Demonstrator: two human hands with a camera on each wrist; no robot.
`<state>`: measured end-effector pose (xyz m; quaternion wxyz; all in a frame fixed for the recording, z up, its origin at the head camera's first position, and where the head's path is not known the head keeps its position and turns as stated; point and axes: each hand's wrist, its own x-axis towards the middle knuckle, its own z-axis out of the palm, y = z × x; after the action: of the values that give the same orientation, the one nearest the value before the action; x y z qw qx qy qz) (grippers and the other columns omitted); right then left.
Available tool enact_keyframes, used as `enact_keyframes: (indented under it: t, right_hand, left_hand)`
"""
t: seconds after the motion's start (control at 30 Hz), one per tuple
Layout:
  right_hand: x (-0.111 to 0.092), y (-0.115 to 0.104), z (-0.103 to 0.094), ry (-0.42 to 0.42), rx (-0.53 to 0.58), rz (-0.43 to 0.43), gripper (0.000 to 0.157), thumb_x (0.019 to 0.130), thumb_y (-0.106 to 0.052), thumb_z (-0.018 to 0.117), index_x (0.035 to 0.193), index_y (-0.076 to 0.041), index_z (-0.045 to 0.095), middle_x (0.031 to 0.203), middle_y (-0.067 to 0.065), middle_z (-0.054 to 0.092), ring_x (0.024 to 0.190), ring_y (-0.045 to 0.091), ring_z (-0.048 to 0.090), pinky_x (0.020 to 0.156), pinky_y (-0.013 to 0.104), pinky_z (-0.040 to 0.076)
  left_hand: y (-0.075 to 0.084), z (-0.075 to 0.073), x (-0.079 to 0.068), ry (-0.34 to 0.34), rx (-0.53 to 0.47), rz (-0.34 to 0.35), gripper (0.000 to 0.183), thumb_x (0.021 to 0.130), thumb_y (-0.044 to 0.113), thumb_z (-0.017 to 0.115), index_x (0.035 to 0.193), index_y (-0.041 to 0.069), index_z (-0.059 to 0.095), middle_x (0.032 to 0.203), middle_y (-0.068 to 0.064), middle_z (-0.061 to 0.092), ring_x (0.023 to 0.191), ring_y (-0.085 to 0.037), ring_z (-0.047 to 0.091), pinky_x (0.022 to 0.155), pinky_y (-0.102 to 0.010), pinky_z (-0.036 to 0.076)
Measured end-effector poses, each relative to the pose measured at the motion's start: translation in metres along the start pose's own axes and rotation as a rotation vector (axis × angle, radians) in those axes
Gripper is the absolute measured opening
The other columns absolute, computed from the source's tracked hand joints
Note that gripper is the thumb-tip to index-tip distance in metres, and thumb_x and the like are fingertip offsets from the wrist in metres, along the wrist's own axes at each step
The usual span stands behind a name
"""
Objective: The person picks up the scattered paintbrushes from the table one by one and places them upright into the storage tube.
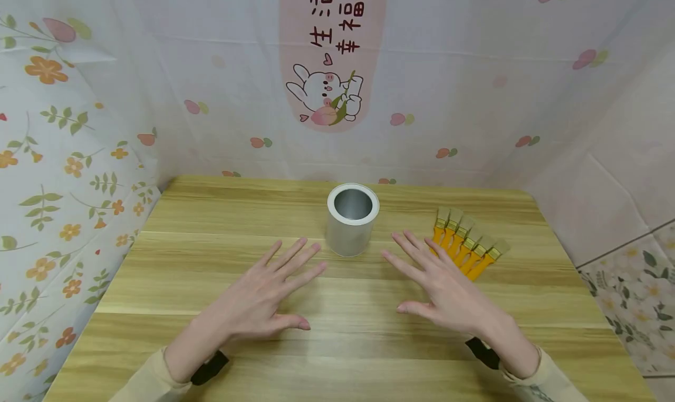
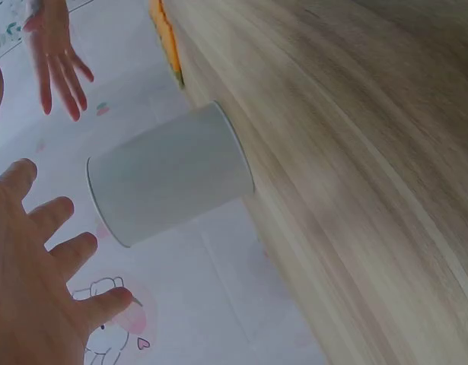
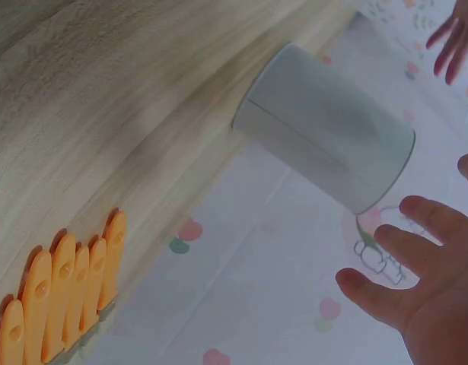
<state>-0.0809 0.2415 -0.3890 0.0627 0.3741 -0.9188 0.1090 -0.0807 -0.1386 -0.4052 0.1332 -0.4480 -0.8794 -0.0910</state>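
Observation:
A silver-white open-topped can (image 1: 349, 238) stands upright near the back middle of the wooden table. My left hand (image 1: 258, 299) is held to its front left with fingers spread, touching nothing. On the other side, my right hand (image 1: 445, 288) is likewise spread and holds nothing; it partly covers the brushes in the head view. Several flat paintbrushes (image 1: 477, 255) with orange handles and pale bristles lie in a slanted row right of the can. The can's plain side (image 2: 173, 175) fills the middle of the left wrist view, and its seam shows on the can (image 3: 325, 129) in the right wrist view.
The wooden table (image 1: 337, 355) reaches back to a white printed cloth (image 1: 221, 85) with fruit shapes and a rabbit drawing. A flowered cloth (image 1: 63, 214) hangs along the left side. Another pale cloth (image 1: 596, 203) hangs on the right.

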Motion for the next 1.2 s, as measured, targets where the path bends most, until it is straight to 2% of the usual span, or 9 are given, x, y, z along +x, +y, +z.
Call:
enact_keyframes:
  t: [0.2, 0.33, 0.53, 0.67, 0.7, 0.83, 0.97, 1.1, 1.2]
  right_hand:
    - [0.002, 0.003, 0.0, 0.038, 0.017, 0.041, 0.096, 0.086, -0.054, 0.075, 0.164, -0.027, 0.027, 0.174, 0.004, 0.015, 0.159, 0.036, 0.024, 0.119, 0.067, 0.028]
    - [0.003, 0.007, 0.002, 0.085, 0.036, 0.068, 0.098, 0.084, -0.044, 0.082, 0.164, -0.027, 0.028, 0.173, 0.005, 0.022, 0.154, 0.038, 0.033, 0.115, 0.069, 0.034]
    - [0.006, 0.012, 0.006, 0.144, 0.099, 0.17, 0.092, 0.087, -0.035, 0.082, 0.163, -0.026, 0.03, 0.168, 0.007, 0.034, 0.147, 0.037, 0.045, 0.112, 0.067, 0.042]
    - [0.009, 0.016, 0.008, 0.169, 0.133, 0.255, 0.086, 0.09, -0.034, 0.08, 0.162, -0.025, 0.033, 0.165, 0.008, 0.039, 0.142, 0.039, 0.05, 0.106, 0.063, 0.048]
    - [0.009, 0.017, 0.008, 0.179, 0.138, 0.274, 0.085, 0.091, -0.034, 0.079, 0.162, -0.026, 0.033, 0.164, 0.008, 0.041, 0.139, 0.038, 0.053, 0.103, 0.059, 0.052]
    - [0.012, 0.022, 0.008, 0.204, 0.174, 0.36, 0.08, 0.093, -0.036, 0.077, 0.16, -0.024, 0.037, 0.162, 0.01, 0.045, 0.138, 0.04, 0.053, 0.099, 0.06, 0.054]
    - [0.017, 0.029, 0.006, 0.227, 0.238, 0.442, 0.075, 0.094, -0.035, 0.076, 0.158, -0.023, 0.041, 0.157, 0.013, 0.05, 0.137, 0.041, 0.053, 0.103, 0.064, 0.051]
    - [0.022, 0.04, 0.007, 0.242, 0.314, 0.497, 0.071, 0.095, -0.028, 0.076, 0.156, -0.015, 0.043, 0.154, 0.017, 0.052, 0.13, 0.039, 0.058, 0.097, 0.058, 0.057]
    - [0.023, 0.049, 0.008, 0.232, 0.368, 0.536, 0.067, 0.098, -0.025, 0.072, 0.156, -0.009, 0.042, 0.154, 0.021, 0.05, 0.131, 0.043, 0.057, 0.096, 0.059, 0.057]
  left_hand:
    - [-0.003, 0.002, 0.007, 0.041, -0.039, -0.056, 0.093, 0.092, 0.071, 0.058, 0.165, 0.025, 0.023, 0.174, -0.003, 0.019, 0.159, -0.031, 0.027, 0.124, -0.061, 0.03]
    - [-0.005, 0.004, 0.016, 0.133, -0.097, -0.097, 0.086, 0.097, 0.065, 0.057, 0.164, 0.019, 0.028, 0.172, -0.003, 0.026, 0.155, -0.032, 0.034, 0.123, -0.058, 0.034]
    - [-0.013, 0.01, 0.033, 0.265, -0.183, -0.168, 0.084, 0.097, 0.06, 0.061, 0.162, 0.015, 0.031, 0.166, -0.009, 0.038, 0.151, -0.03, 0.042, 0.118, -0.055, 0.043]
    - [-0.017, 0.013, 0.044, 0.307, -0.248, -0.242, 0.087, 0.096, 0.057, 0.066, 0.163, 0.017, 0.029, 0.165, -0.008, 0.04, 0.149, -0.03, 0.045, 0.117, -0.054, 0.044]
    - [-0.017, 0.014, 0.047, 0.312, -0.263, -0.264, 0.088, 0.094, 0.055, 0.068, 0.163, 0.017, 0.029, 0.165, -0.007, 0.04, 0.148, -0.03, 0.046, 0.117, -0.054, 0.044]
    - [-0.02, 0.018, 0.059, 0.308, -0.326, -0.363, 0.093, 0.09, 0.049, 0.075, 0.164, 0.022, 0.026, 0.165, -0.005, 0.04, 0.149, -0.03, 0.045, 0.118, -0.055, 0.043]
    - [-0.021, 0.02, 0.071, 0.258, -0.417, -0.476, 0.097, 0.089, 0.052, 0.075, 0.165, 0.029, 0.019, 0.168, -0.004, 0.035, 0.152, -0.031, 0.04, 0.117, -0.061, 0.041]
    - [-0.024, 0.023, 0.083, 0.207, -0.529, -0.579, 0.101, 0.088, 0.056, 0.076, 0.166, 0.029, 0.016, 0.171, -0.001, 0.028, 0.156, -0.031, 0.032, 0.12, -0.065, 0.036]
    - [-0.026, 0.028, 0.092, 0.188, -0.621, -0.636, 0.107, 0.086, 0.055, 0.079, 0.166, 0.03, 0.013, 0.171, 0.002, 0.028, 0.158, -0.028, 0.03, 0.12, -0.066, 0.034]
